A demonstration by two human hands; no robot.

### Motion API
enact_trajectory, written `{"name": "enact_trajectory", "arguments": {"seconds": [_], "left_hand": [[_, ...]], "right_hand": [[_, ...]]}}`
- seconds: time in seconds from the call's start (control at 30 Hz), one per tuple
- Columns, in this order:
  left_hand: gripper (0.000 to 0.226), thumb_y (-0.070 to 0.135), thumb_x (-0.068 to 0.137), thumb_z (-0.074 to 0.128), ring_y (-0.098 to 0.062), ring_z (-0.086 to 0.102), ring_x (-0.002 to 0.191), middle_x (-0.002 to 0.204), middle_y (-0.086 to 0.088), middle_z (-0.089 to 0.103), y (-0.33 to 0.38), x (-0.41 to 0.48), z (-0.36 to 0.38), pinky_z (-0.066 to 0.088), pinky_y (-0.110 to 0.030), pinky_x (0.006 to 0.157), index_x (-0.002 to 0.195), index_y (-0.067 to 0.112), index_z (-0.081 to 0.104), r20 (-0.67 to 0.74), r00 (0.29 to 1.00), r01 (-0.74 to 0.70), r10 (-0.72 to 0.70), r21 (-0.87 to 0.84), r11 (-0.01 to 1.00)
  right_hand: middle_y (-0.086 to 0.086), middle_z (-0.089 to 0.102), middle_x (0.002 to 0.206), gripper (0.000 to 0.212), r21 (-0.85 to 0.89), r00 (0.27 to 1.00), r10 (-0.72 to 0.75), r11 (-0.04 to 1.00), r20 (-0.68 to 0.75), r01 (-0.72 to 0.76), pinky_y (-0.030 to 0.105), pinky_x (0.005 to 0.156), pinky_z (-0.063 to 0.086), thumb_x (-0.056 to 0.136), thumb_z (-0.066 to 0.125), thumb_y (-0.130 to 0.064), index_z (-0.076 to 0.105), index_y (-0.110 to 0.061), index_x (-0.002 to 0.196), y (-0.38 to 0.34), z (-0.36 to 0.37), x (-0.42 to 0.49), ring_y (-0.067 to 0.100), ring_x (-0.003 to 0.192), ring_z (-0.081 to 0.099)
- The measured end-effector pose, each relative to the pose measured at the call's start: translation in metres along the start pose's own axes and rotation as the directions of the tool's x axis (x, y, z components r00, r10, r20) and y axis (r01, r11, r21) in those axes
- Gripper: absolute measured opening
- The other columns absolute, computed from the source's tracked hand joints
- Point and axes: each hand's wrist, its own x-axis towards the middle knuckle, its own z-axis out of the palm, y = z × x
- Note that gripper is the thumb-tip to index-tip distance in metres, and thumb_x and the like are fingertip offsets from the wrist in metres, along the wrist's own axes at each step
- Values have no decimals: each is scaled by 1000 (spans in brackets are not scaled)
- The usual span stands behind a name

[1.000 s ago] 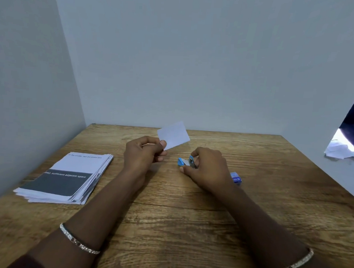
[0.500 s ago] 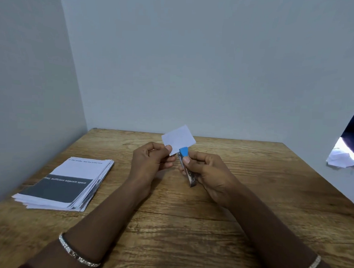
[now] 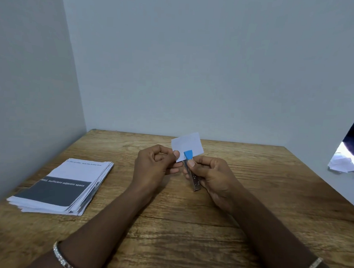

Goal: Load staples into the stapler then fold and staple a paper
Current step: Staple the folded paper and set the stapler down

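My left hand (image 3: 156,165) pinches a small folded white paper (image 3: 189,144) by its lower left corner, held up above the wooden table (image 3: 188,225). My right hand (image 3: 212,176) grips a small stapler (image 3: 191,171) with a metal body and a blue tip. The blue tip overlaps the paper's lower edge, with my thumb resting on the stapler just below the tip. Both hands are close together, a little above the table's far middle.
A stack of printed sheets (image 3: 66,187) with a dark band lies on the table at the left. Grey walls close the left and back. Crumpled white paper (image 3: 343,163) shows through an opening in the right wall.
My right hand picked the stapler up from the table and brought its blue tip onto the lower edge of the paper. The left hand kept holding the paper.
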Motion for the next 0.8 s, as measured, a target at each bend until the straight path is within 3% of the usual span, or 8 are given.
{"name": "enact_trajectory", "arguments": {"seconds": [0.3,0.4,0.63,0.8], "left_hand": [[17,7,89,72,-31,78,75,79,-26,76,0,1,0,65,-36,72,92,-8,65,31,999,14,-14,7,1000],[16,7,90,71,-32,78,77,79,-25,76,0,0,0,65,-35,71,92,-7,64,32,999,21,-21,-8,1000],[9,6,95,65,-30,78,80,79,-20,78,2,1,0,64,-31,68,88,1,60,23,999,25,-25,-10,1000],[15,3,97,61,-29,79,79,73,-12,78,7,3,-2,62,-28,62,83,5,56,-2,999,52,-52,-80,995]], "right_hand": [[13,61,66,13,-18,995,-6,1000,-104,4,22,58,50,95,61,0,70,7,88,1,11,4,17,59,54],[13,61,66,12,11,994,14,1000,-110,-13,22,55,49,95,62,1,70,8,91,0,11,5,16,57,54],[19,66,85,18,68,998,70,995,4,-70,30,74,56,93,64,-2,70,9,106,-5,4,4,20,74,62],[13,68,89,26,90,998,58,994,21,-59,24,71,57,94,62,-3,66,8,117,-6,4,5,15,75,63]]}}
